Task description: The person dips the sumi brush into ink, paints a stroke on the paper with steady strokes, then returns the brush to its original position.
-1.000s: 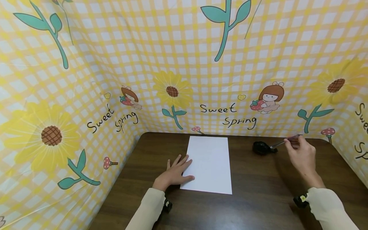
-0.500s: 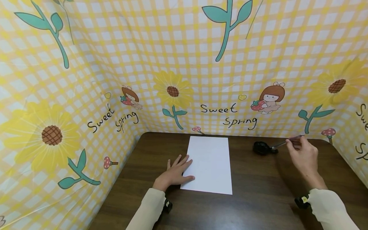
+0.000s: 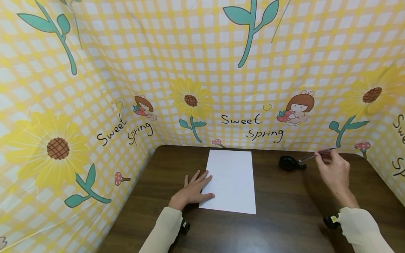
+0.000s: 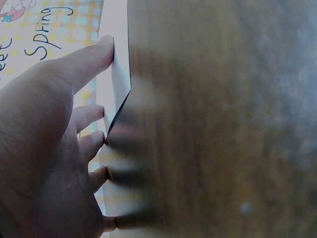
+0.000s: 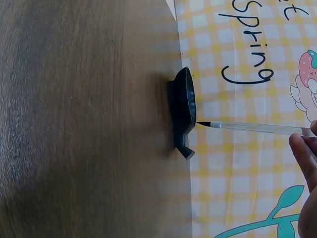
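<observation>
Both hands are at work over the desk (image 3: 278, 221): the left hand (image 3: 191, 192) lies spread, thumb and forefinger touching the paper (image 3: 231, 182), while the right hand (image 3: 336, 173) curls in a pinch round a slim brush (image 5: 257, 128). The paper runs from near the desk's far edge toward its middle and shows no clear mark, so brushwork on it seems all still to do. By that far edge, toward the right corner, sits a black dish (image 5: 184, 101); the brush tip is just beside its rim, contact unclear, suggesting a loading step.
</observation>
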Motion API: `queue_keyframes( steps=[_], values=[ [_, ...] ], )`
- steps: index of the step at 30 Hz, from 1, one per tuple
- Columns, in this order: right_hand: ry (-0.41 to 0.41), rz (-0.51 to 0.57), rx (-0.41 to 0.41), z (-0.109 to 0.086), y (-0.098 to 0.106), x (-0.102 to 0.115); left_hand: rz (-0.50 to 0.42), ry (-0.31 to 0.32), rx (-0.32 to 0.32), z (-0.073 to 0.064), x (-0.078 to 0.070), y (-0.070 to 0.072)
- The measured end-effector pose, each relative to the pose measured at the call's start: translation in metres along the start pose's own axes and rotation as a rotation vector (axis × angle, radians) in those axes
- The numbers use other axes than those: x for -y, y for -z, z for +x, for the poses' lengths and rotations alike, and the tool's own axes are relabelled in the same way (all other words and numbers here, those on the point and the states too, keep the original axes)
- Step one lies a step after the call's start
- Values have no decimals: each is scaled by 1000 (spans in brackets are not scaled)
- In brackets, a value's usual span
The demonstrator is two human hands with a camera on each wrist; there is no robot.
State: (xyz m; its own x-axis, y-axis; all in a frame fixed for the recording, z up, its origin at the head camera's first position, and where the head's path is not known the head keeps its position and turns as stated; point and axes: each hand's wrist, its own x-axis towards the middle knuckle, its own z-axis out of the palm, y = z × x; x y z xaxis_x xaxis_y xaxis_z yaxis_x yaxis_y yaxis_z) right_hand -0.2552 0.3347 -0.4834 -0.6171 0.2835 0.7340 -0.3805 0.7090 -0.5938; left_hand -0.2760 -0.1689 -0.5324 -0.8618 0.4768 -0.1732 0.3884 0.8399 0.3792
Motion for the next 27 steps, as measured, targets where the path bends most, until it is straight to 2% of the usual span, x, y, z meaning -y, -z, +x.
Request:
queue_keyframes(
  steps=[8, 19, 27],
  values=[
    [-9, -6, 14, -4, -4, -1, 3, 0, 11, 1, 1, 0],
    [-17, -21, -3, -7, -4, -6, 2, 2, 1, 0, 1, -1],
    [-30, -34, 14, -8, -2, -6, -11, -9, -10, 0, 0, 1]
  ],
)
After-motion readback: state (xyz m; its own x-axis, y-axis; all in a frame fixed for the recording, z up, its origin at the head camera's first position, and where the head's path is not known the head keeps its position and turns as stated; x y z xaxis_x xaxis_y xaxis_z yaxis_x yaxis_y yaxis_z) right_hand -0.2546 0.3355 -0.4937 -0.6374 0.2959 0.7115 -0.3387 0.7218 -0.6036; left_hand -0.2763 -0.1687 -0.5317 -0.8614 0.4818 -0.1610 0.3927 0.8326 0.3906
